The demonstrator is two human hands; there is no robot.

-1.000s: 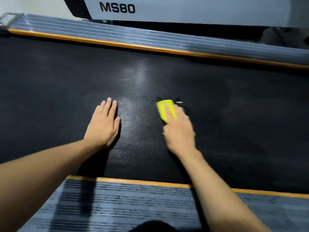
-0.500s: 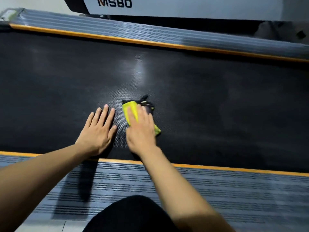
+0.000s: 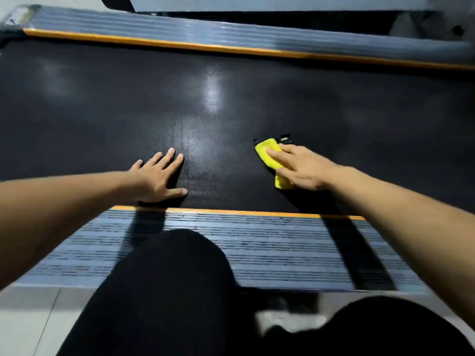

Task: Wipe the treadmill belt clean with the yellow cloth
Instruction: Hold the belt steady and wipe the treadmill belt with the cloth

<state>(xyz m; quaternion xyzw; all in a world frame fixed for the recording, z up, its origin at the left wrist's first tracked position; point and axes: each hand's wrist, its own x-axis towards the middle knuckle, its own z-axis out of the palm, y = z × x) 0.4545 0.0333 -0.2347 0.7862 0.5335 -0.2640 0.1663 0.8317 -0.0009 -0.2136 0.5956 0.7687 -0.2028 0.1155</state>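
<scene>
Right hand (image 3: 303, 168) lies flat with straight fingers pressing the yellow cloth (image 3: 271, 156) onto the treadmill belt (image 3: 257, 98), cloth right under the fingers. Left hand (image 3: 156, 176) rests spread flat on the belt, well apart.

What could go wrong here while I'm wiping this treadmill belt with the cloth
The left hand leans flat on the belt; if the belt rolls, that support may slip. The right hand presses only straight fingers on the yellow cloth, so it could bunch or slide out.
</scene>
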